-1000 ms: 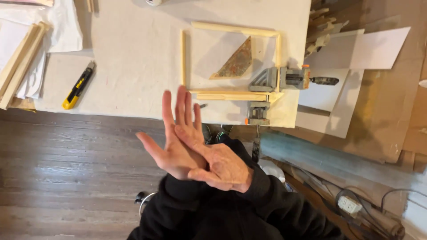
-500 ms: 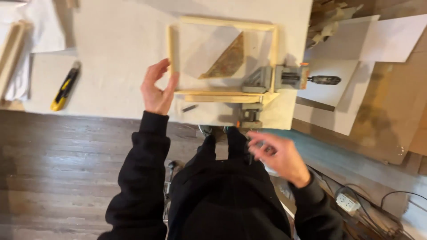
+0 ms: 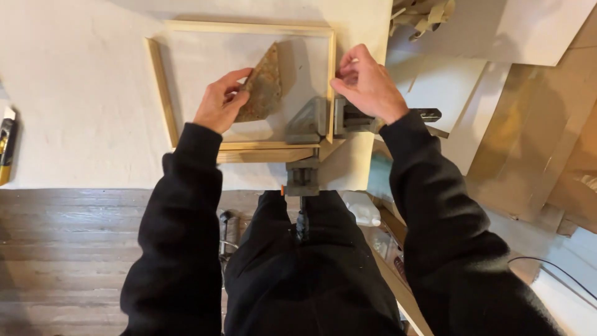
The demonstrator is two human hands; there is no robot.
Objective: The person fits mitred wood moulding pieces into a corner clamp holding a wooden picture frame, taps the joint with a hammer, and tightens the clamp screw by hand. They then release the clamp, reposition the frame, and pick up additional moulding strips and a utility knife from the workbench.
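Here the left hand [image 3: 219, 102] pinches a triangular slab [image 3: 264, 87], right hand [image 3: 367, 84] bent over the frame [image 3: 163, 93].

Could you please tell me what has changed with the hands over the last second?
Both hands went forward from in front of the body: the left hand now touches the triangular piece, and the right hand rests at the frame's right edge above the corner clamp. Frame and clamp stayed put.

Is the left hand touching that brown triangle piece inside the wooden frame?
Touching. The head view shows the left hand with its fingertips resting on the left edge of the brown triangle piece inside the wooden frame.
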